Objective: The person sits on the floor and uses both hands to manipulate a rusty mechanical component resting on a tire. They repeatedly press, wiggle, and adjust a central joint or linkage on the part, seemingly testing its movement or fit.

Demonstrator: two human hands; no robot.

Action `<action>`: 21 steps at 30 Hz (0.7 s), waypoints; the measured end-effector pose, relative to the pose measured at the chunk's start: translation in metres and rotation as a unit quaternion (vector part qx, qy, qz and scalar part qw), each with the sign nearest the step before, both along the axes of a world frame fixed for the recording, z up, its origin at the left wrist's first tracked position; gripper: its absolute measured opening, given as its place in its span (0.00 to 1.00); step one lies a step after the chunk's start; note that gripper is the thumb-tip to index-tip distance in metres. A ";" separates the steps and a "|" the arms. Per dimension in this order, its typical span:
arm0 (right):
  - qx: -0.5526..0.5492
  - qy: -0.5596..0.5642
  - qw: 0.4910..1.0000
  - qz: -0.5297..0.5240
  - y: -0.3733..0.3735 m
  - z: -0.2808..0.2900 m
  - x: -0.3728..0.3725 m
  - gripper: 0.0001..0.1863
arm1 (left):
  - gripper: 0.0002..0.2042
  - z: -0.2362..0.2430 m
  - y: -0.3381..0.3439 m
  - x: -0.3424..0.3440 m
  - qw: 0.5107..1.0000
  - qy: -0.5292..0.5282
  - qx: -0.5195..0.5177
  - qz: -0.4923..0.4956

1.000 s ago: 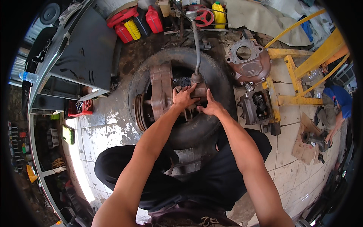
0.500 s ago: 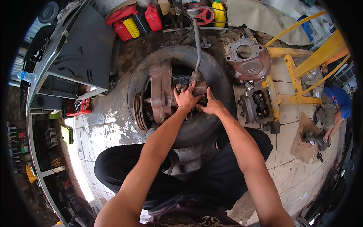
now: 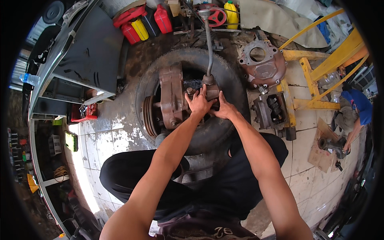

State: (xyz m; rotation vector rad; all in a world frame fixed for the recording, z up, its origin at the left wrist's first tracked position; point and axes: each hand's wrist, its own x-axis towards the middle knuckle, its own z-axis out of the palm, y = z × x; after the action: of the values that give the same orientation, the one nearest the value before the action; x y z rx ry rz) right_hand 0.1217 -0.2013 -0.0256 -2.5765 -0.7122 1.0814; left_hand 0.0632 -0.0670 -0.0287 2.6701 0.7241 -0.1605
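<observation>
A brown cast gearbox (image 3: 170, 94) with a pulley at its left end sits in a black tyre (image 3: 152, 68) on the floor. A long bent lever (image 3: 209, 48) rises from its smaller housing (image 3: 212, 90) on the right. My left hand (image 3: 198, 103) rests spread on that housing, fingertips just below the lever's base, beside a bolt head. My right hand (image 3: 226, 108) grips the housing's right side, thumb reaching leftward and forefinger up along the edge. What lies under my fingers is partly hidden.
At right are a bell housing (image 3: 262, 70), an open metal casing (image 3: 270, 114), a yellow frame (image 3: 308, 76) and a co-worker (image 3: 356, 108) handling a metal part (image 3: 328, 144) on cardboard. Jerrycans (image 3: 164, 18) stand behind; a grey metal cabinet (image 3: 88, 52) is at left.
My left hand has crept slightly right on the housing, its fingers still spread. My right hand has barely shifted. The co-worker's arm has moved a little.
</observation>
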 end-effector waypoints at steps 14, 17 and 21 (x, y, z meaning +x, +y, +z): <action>0.008 0.023 1.000 0.001 0.001 0.018 0.002 0.70 | 0.45 -0.019 0.008 -0.015 1.000 0.002 0.003 -0.018; 0.017 0.002 1.000 -0.003 -0.002 0.011 0.002 0.71 | 0.45 -0.009 0.006 -0.012 0.999 0.029 -0.002 -0.015; 0.024 0.000 1.000 0.001 -0.003 0.011 0.001 0.71 | 0.45 -0.004 -0.010 -0.009 0.999 0.027 0.011 0.025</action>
State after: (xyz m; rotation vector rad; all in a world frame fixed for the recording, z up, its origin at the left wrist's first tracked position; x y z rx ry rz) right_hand 0.1223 -0.2046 -0.0151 -2.5357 -0.7327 1.0510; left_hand 0.0541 -0.0768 -0.0328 2.6747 0.8119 -0.2145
